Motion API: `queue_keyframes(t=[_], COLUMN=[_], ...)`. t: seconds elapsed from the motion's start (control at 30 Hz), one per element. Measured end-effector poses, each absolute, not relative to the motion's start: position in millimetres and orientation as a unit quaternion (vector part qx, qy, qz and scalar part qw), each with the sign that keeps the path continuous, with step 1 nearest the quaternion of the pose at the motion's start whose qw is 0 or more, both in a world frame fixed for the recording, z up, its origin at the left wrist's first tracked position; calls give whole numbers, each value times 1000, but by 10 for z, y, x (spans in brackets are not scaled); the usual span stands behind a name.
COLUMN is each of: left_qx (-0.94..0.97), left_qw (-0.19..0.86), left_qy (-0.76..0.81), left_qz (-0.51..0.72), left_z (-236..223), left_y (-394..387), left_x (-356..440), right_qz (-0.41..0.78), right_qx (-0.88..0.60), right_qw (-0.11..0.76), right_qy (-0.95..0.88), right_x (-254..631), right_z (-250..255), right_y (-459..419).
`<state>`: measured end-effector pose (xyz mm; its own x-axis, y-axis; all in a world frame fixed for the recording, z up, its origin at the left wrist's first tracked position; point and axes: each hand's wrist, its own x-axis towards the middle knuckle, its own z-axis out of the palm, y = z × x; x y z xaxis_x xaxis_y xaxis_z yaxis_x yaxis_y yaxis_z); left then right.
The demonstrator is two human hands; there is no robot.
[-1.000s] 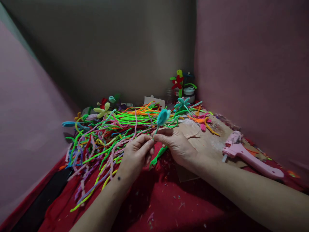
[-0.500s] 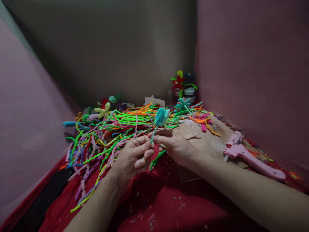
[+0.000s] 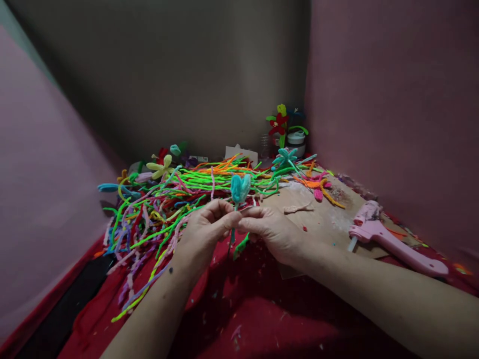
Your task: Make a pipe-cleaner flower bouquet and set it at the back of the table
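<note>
A teal pipe-cleaner flower [image 3: 240, 187] stands upright between my hands, its bloom above the fingertips and its thin stem hanging below them. My left hand [image 3: 209, 227] pinches the stem between thumb and forefinger. From the other side my right hand [image 3: 267, 229] closes thumb and fingers on the same stem, its fingertips touching those of the left. Part of the stem is hidden by the fingers. Behind the bloom spreads a large heap of loose pipe cleaners [image 3: 202, 178], many of them green, orange and pink.
A pink glue gun [image 3: 392, 242] lies at the right on brown cardboard [image 3: 337, 219]. Finished flowers, a yellow one [image 3: 161, 168] and a teal one [image 3: 285, 156], lie around the heap. Behind stands a red flower [image 3: 277, 123] by a lidded jar [image 3: 296, 142]. Scraps dot the red cloth [image 3: 262, 314].
The flower has turned from a rightward tilt to upright and sits slightly lower. My left hand has rolled over, its thumb now higher on the stem.
</note>
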<state>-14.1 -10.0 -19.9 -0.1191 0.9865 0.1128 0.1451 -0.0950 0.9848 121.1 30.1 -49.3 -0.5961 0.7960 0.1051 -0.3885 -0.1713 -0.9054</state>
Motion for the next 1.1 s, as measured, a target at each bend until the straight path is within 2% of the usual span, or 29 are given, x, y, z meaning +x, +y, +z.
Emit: queue_keyframes(t=[0.23,0.77,0.9,1.1], left_qx=[476,503,498,466], left_qw=[503,475,493,556], left_qy=[527,559,536,493], left_qz=[492,456,470,480], left_z=[-198,-154,-136,-143], left_y=[-117,-163,-165,-167], left_x=[-168,-239,-235,-212], right_qz=[750,703,707,748], right_qx=[-230,-225,-192,-200], right_qw=[354,324,351,290], right_qy=[-510,-592,-584,-563], right_x=[1195,1181,1198,1218], right_z=[-516,-556,-514,-562], right_y=[252,241,230,273])
